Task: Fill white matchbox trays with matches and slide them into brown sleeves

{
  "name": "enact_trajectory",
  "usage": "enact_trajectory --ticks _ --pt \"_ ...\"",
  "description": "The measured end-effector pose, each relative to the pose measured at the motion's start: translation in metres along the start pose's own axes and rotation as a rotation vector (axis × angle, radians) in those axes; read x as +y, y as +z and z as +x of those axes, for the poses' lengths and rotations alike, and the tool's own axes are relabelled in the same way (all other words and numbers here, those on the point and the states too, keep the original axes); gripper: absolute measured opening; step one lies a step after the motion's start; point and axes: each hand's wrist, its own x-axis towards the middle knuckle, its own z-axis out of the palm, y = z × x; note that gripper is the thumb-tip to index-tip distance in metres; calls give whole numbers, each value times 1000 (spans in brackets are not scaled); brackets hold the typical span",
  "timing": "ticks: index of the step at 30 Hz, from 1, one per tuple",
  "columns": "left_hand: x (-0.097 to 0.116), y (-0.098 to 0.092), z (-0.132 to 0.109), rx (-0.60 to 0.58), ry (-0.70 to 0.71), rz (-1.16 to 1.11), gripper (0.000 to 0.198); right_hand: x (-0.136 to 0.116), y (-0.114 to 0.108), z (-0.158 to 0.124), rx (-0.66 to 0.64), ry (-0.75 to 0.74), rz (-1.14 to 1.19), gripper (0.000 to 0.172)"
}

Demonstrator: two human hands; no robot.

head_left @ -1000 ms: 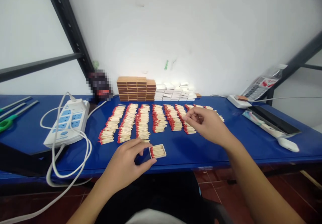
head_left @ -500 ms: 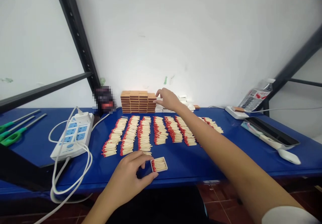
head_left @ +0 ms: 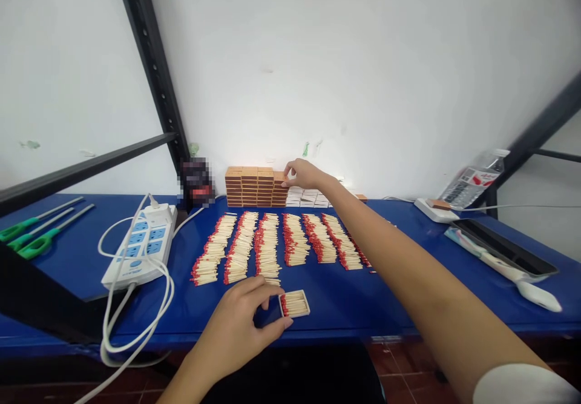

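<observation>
Several rows of red-tipped matches (head_left: 276, 243) lie across the blue table (head_left: 399, 295). Near the front edge sits a small open tray filled with matches (head_left: 295, 304); my left hand (head_left: 240, 325) pinches its left end between thumb and fingers. My right hand (head_left: 303, 174) is stretched to the back wall, its fingers closed on the top brown matchbox sleeve at the right end of the stacked brown sleeves (head_left: 254, 187). A pile of white inner trays (head_left: 311, 197) lies just below that hand.
A white power strip (head_left: 143, 245) with looping cable is at left, green-handled scissors (head_left: 31, 234) farther left. A black shelf post (head_left: 154, 77) rises at the back. At right lie a plastic bottle (head_left: 474, 180), a second white strip (head_left: 433, 209) and a dark tray (head_left: 503, 248).
My right hand left the match rows and reached back to the stacks against the wall, settling on the brown sleeves. The view tilted upward; my left hand stayed on the tray.
</observation>
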Motion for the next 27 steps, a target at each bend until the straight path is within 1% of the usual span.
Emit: enact_trajectory --ticks 3,7,10,13,15,17,18,19,22,23,25,27 --pt "1 0 0 -3 -16 -6 25 -4 -1 1 -34 17 0 39" --pt "2 -1 1 -2 -21 -12 24 -12 -8 3 -50 40 1 50" --pt "2 -2 1 -1 -26 -10 24 -14 -25 -2 -48 48 5 53" --pt "2 -2 0 -6 -14 -18 23 -11 -50 -22 -27 61 7 51" --pt "2 -2 0 -9 -2 -18 23 -8 -65 -51 3 73 17 50" --pt "1 -2 0 -10 12 -14 23 -7 -74 -93 45 92 78 51" --pt "0 -1 0 -9 20 -12 22 -9 -74 -118 19 87 123 51" --pt "0 -1 1 -4 26 -11 22 -11 -72 -145 -39 77 173 51" --pt "-2 1 1 34 37 -3 24 -27 -50 -222 -221 92 335 50" --pt "-3 1 1 46 38 1 26 -33 -40 -244 -231 89 382 49" --pt "-4 2 1 62 52 8 26 -47 -19 -280 -157 119 424 44" --pt "-4 3 0 77 59 9 28 -61 0 -301 -123 145 422 36"
